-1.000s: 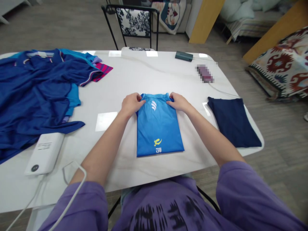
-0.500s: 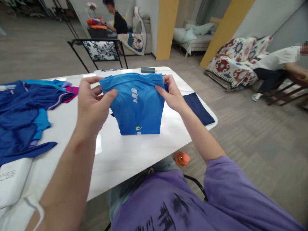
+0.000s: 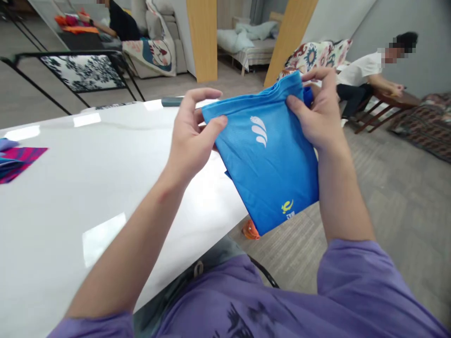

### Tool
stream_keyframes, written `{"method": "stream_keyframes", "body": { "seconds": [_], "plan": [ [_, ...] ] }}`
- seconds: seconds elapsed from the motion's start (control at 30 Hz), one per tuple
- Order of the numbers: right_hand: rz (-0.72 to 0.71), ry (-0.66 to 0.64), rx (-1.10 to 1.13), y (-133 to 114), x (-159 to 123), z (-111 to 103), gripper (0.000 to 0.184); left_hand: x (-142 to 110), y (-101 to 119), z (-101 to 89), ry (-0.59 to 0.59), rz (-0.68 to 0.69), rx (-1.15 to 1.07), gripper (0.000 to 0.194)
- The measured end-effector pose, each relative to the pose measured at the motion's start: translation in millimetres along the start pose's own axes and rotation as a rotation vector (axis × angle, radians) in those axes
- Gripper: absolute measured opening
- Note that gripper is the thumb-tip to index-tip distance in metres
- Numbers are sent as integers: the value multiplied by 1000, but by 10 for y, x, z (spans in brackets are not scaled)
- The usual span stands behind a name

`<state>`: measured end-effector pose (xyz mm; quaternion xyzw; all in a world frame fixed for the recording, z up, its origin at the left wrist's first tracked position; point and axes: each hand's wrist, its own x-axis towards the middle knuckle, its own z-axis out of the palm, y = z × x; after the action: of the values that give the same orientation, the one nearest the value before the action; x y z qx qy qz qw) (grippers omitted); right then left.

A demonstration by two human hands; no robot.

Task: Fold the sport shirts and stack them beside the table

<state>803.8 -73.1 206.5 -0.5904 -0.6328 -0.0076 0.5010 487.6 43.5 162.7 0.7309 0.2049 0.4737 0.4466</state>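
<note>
A folded blue garment (image 3: 271,155), with a pale leaf-like print and a small yellow-and-white logo, hangs tilted between my hands. My left hand (image 3: 193,129) pinches its upper left corner, thumb in front and fingers behind. At the upper right corner my right hand (image 3: 317,105) grips it the same way, and a darker blue bit of cloth shows beside those fingers. The garment is held up over the right end of the white table (image 3: 148,178). What lies behind it on the table is hidden.
At the far left of the table lies a pink-and-purple checked cloth (image 3: 24,162). A dark grey box-like object (image 3: 171,102) sits at the back edge. An orange item (image 3: 251,230) is below the table edge. Two people sit farther off, left and right; a black-framed chair (image 3: 81,72) stands behind the table.
Both hands have carried the blue garment up and to the right, off the tabletop, and it is now tilted. My view has turned right, so the blue clothes pile is mostly out of frame.
</note>
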Motion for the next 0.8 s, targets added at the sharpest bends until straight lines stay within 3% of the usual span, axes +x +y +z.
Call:
{"method": "stream_keyframes", "body": {
  "seconds": [0.13, 0.2, 0.27, 0.4, 0.5, 0.6, 0.7, 0.8],
  "plan": [
    [101, -62, -219, 1004, 104, 435, 72, 305, -956, 339, 4, -117, 160, 50],
    [176, -122, -339, 1419, 6, 721, 78, 271, -1312, 426, 16, -157, 415, 62],
    [220, -203, -417, 1695, -178, 962, 79, 109, -1505, 501, -28, -136, 647, 70],
    [273, -418, -443, 1873, -601, 1262, 76, -355, -1568, 769, -305, -9, 754, 75],
    [337, -523, -472, 1891, -783, 1394, 79, -589, -1603, 1028, -478, -42, 778, 100],
    [344, -545, -528, 1909, -811, 1455, 78, -662, -1633, 1140, -585, -101, 803, 107],
    [336, -578, -586, 1818, -800, 1425, 77, -703, -1497, 923, -593, -156, 795, 103],
    [267, -534, -731, 1628, -828, 1411, 83, -867, -1245, 309, -502, -195, 807, 98]
  ]
}}
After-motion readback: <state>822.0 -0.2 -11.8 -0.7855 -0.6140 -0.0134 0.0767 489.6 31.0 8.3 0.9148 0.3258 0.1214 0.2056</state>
